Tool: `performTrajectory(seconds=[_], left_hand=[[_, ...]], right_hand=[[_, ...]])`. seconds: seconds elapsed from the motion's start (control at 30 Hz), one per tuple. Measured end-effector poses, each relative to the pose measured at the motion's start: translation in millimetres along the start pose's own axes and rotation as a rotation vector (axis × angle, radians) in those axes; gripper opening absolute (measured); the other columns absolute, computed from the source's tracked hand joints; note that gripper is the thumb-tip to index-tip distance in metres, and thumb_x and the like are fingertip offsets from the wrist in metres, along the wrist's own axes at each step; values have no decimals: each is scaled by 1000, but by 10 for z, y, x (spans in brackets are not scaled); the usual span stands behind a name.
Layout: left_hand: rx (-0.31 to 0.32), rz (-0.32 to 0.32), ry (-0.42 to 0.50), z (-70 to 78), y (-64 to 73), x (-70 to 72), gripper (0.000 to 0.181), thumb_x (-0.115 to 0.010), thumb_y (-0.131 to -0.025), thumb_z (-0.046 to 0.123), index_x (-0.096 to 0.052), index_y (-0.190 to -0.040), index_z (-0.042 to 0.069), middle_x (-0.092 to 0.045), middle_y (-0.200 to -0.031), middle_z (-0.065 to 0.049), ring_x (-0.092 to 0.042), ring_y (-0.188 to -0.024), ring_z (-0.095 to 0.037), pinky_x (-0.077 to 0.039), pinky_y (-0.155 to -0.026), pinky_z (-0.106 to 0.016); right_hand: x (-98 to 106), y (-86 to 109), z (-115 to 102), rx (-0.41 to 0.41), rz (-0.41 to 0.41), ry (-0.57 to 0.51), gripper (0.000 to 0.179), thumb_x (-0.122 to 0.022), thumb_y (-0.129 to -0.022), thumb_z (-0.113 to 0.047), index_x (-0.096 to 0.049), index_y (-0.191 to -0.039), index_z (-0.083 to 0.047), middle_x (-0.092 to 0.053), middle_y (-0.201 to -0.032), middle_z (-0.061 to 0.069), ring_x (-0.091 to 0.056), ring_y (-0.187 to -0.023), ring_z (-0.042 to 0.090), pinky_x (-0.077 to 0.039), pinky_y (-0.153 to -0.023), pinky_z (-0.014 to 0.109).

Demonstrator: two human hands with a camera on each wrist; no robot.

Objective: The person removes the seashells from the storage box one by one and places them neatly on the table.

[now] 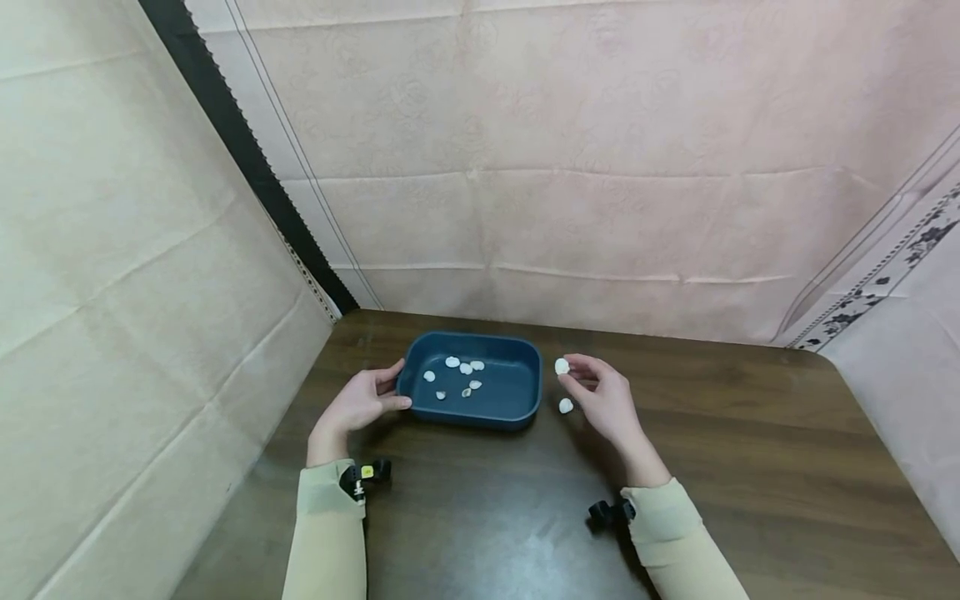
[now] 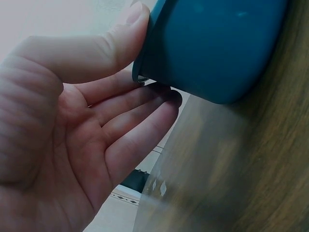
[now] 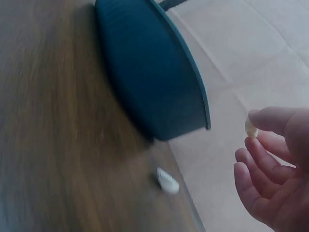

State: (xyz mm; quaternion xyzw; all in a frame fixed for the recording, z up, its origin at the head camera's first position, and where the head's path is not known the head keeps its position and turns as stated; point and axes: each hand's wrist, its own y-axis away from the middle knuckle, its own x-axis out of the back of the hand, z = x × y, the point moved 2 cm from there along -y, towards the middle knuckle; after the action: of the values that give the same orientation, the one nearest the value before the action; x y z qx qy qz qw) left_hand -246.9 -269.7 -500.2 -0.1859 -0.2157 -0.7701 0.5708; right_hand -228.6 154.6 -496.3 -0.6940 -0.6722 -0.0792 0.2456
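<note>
A dark blue rectangular tray (image 1: 513, 379) sits on the wooden table with several small white seashells (image 1: 452, 362) scattered over its left half. My left hand (image 1: 362, 402) grips the tray's left end, thumb at the near corner and fingers at the rim farther back. To the right of the tray, my right hand (image 1: 602, 398) pinches one white seashell (image 3: 251, 127) between thumb and fingertips, raised above the table. Another white seashell (image 3: 168, 181) lies on the table just below that hand, near the tray's right side.
The brown wooden table (image 1: 465, 508) ends at a far edge against a pale cloth wall (image 1: 525, 208). More cloth hangs on the left and right sides. Black wrist mounts (image 1: 611, 512) sit on both sleeves.
</note>
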Motion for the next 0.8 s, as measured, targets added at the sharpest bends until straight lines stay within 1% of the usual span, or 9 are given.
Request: performTrajectory(seconds=[0.2,0.3,0.4,0.5,0.63,0.73,0.8], left_hand=[[-8,-3,-8,-5,-5,2,75,-79,-99,16,-42,-164,6,-50,-159,-21,-59,-138,-37,-48,-111,-52],[-9,-1,-20,-3,-5,-2,75,-79,-99,17,-42,-164,6,-50,-160,-21,-59,-139,-37,-48,-112,-53],[-3,2,-30,4,1,4,76,-79,-99,17,-41,-164,7,-50,-160,-20,-58,-139,-37,-48,-112,-53],[0,4,-36,12,6,7,76,-79,-99,17,-41,-165,7,-49,-160,-20,-58,-139,-38,-48,-112,-54],[7,5,-29,13,13,1,76,-79,-99,17,-41,-165,8,-49,-161,-19,-58,-139,-37,-48,-112,-54],[13,7,-27,11,19,-5,77,-80,-99,17,-41,-165,8,-50,-161,-19,-58,-139,-37,-47,-113,-54],[13,9,-29,10,20,-8,77,-80,-99,17,-41,-165,8,-49,-161,-19,-58,-139,-37,-48,-112,-54]], right_hand=[[106,70,139,-40,-25,22,37,-79,-101,-22,-72,-135,-9,-73,-121,10,-69,-110,26,-60,-100,47],[146,101,187,-56,-43,44,37,-78,-101,-21,-71,-135,-7,-74,-119,10,-69,-108,26,-60,-99,44],[178,118,224,-69,-62,73,35,-78,-101,-20,-72,-133,-6,-75,-114,10,-69,-105,25,-60,-94,37],[201,128,246,-86,-87,93,33,-78,-101,-19,-73,-131,-6,-75,-111,8,-69,-101,24,-58,-87,32],[215,138,256,-104,-136,105,30,-78,-101,-19,-74,-128,-6,-75,-108,7,-68,-97,24,-56,-78,32],[226,143,270,-108,-167,110,31,-78,-100,-19,-74,-128,-6,-75,-109,7,-68,-96,24,-56,-77,33],[238,144,286,-109,-177,112,31,-78,-101,-20,-74,-129,-6,-75,-111,7,-68,-97,24,-57,-78,34]])
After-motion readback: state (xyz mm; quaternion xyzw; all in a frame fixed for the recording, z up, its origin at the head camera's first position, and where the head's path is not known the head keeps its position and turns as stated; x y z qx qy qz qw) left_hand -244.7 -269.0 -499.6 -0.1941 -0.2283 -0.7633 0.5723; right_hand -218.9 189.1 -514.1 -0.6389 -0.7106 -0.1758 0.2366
